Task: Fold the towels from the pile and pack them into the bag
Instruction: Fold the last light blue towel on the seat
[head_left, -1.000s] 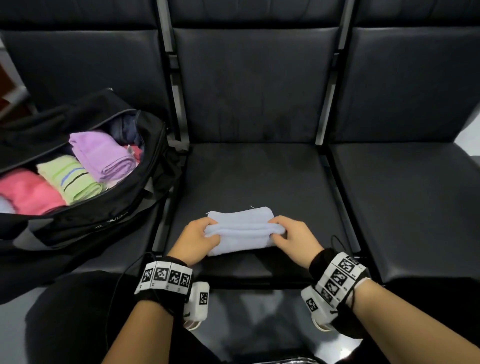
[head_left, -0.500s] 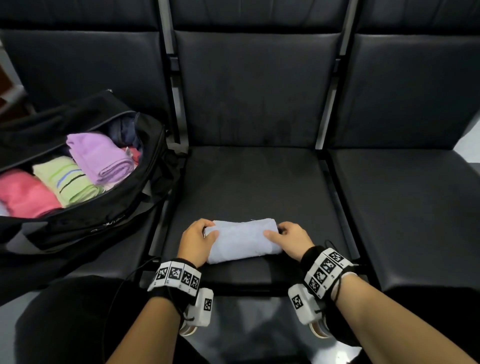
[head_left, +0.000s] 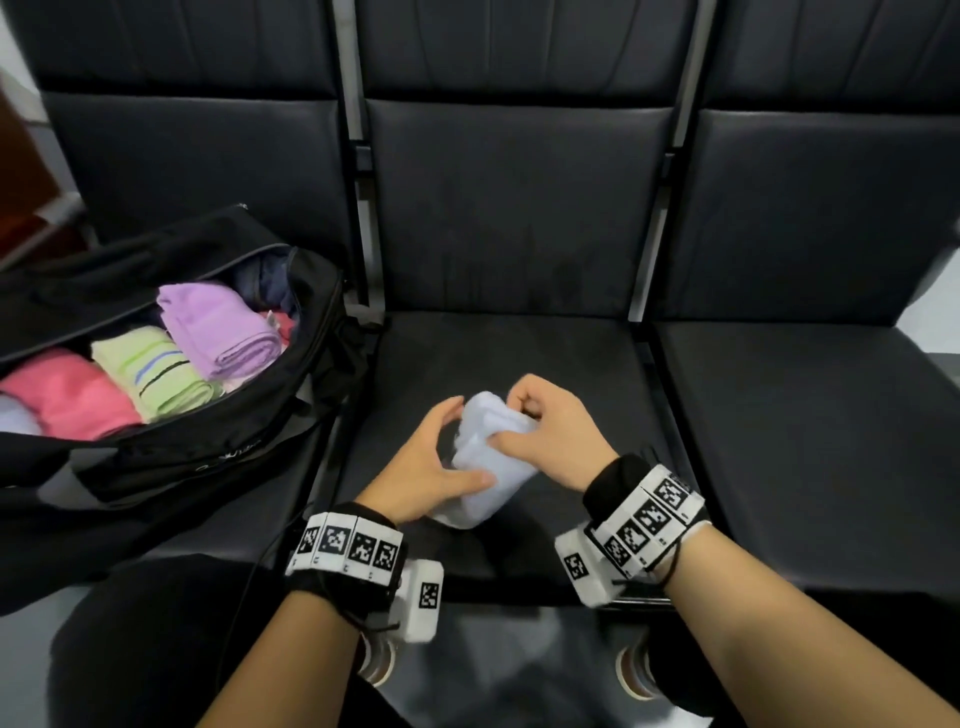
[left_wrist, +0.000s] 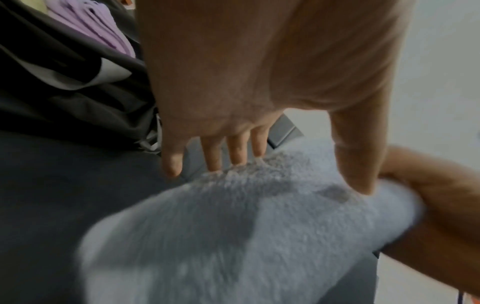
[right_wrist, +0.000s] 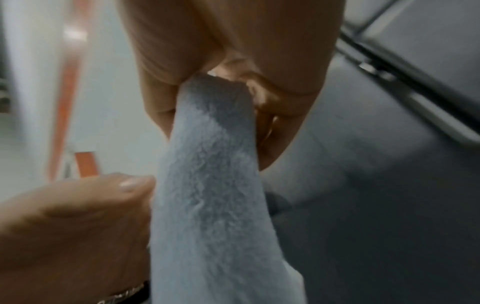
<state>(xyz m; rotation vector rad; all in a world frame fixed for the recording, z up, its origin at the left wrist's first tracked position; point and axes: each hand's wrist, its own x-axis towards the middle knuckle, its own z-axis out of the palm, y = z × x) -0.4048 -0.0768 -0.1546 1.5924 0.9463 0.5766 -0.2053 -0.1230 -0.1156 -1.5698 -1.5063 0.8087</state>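
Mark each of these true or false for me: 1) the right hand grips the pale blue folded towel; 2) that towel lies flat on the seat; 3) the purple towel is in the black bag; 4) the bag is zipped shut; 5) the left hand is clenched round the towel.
1) The right hand grips the pale blue folded towel: true.
2) False: it is lifted and tilted between both hands above the black padded seat.
3) The purple folded towel is in the black fabric bag: true.
4) False: the bag is open, towels showing.
5) False: the left hand has straight fingers against the towel.
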